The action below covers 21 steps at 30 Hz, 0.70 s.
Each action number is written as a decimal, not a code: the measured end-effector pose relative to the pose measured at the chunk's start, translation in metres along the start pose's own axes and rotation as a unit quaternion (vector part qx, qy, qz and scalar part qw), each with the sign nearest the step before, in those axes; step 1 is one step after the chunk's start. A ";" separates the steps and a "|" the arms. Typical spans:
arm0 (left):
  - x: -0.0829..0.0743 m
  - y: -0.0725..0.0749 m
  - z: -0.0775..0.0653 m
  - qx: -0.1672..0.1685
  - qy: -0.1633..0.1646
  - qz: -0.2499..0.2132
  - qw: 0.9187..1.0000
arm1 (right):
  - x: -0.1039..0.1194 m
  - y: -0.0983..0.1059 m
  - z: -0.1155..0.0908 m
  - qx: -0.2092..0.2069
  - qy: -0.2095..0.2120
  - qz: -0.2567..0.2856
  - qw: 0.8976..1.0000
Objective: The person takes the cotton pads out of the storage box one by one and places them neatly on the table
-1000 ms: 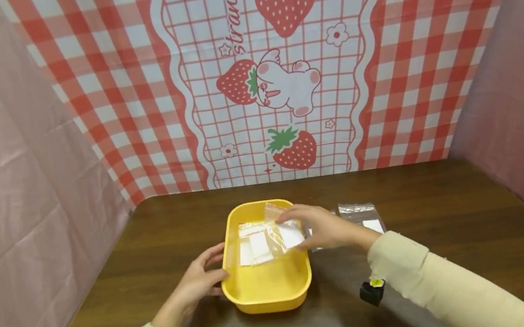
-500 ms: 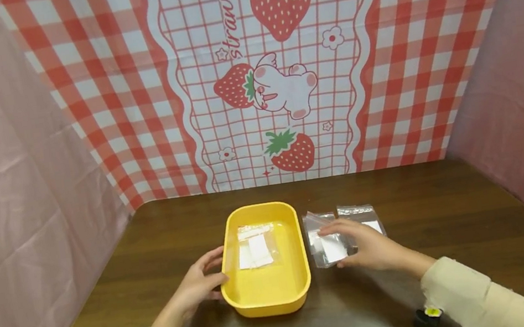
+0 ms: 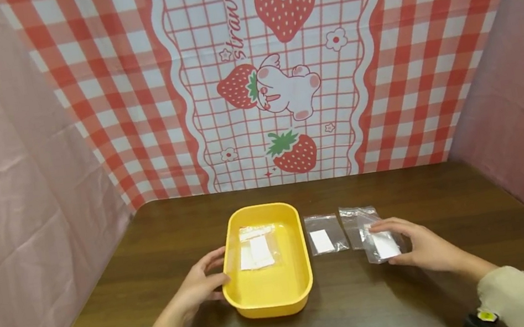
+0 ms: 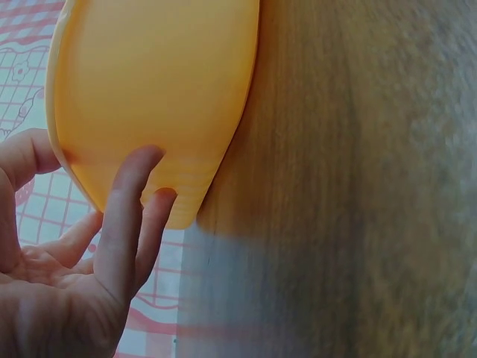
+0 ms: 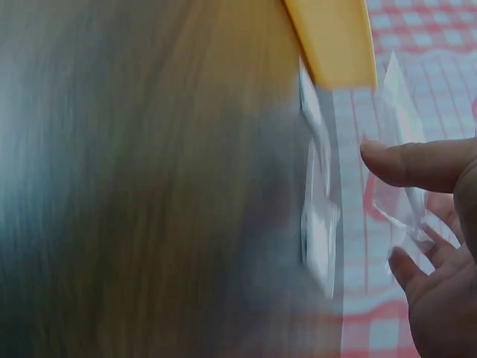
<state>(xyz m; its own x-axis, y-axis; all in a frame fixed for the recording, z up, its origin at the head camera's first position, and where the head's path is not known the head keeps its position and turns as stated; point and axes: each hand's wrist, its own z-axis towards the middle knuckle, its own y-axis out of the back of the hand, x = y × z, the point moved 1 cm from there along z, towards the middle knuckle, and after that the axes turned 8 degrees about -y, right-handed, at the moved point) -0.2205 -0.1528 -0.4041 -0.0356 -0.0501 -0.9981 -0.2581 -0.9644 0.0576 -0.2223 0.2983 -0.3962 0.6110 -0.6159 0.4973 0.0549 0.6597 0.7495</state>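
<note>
The yellow plastic bin point(image 3: 270, 291) stands on the table. My left hand point(image 3: 202, 279) grips its left side, thumb at the rim and fingers on the outer wall point(image 4: 168, 97). Two overlapping clear zip bags with white cards point(image 3: 260, 250) lie inside the bin. My right hand point(image 3: 419, 245) pinches another clear zip bag point(image 3: 385, 245) with a white card, between thumb and fingers. That bag overlaps a flat zip bag point(image 3: 351, 223) on the table. Between this one and the bin lies a further zip bag point(image 3: 328, 241) with a white card.
The dark wooden table point(image 3: 348, 313) carries all of this. A red-and-white strawberry cloth point(image 3: 283, 99) hangs behind its far edge. Pink curtains point(image 3: 10, 193) close off both sides.
My right hand has carried its zip bag from over the bin to the right, past the first table bag to the second. The left hand stays at the bin.
</note>
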 end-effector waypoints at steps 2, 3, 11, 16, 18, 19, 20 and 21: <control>0.000 0.000 0.000 0.000 0.001 -0.001 1.000 | -0.010 0.007 -0.002 0.000 0.003 0.002 1.000; 0.000 0.000 0.000 0.000 0.001 -0.002 1.000 | -0.014 0.011 -0.002 0.002 0.004 0.002 1.000; -0.002 0.001 -0.001 -0.003 0.002 0.003 1.000 | -0.054 0.035 -0.005 0.025 -0.034 -0.034 0.999; -0.002 0.001 -0.001 -0.005 0.001 0.004 1.000 | -0.078 0.044 -0.007 0.073 -0.073 -0.038 0.994; -0.002 0.000 -0.001 -0.006 0.002 0.005 1.000 | -0.087 0.047 -0.007 0.094 -0.079 -0.035 0.992; -0.002 0.000 -0.001 -0.006 0.003 0.005 1.000 | -0.090 0.048 -0.007 0.102 -0.080 -0.033 0.991; -0.002 0.000 -0.001 -0.006 0.004 0.004 1.000 | -0.092 0.050 -0.006 0.111 -0.079 -0.031 0.990; -0.001 -0.001 0.000 -0.006 0.005 0.005 1.000 | -0.095 0.050 -0.006 0.118 -0.077 -0.028 0.990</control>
<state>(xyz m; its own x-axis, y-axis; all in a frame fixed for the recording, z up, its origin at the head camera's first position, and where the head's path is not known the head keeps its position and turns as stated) -0.2198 -0.1521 -0.4028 -0.0279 -0.0616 -0.9977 -0.2469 -0.9667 0.0666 -0.2723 0.3926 -0.4082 0.4844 -0.7183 0.4995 -0.1124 0.5151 0.8497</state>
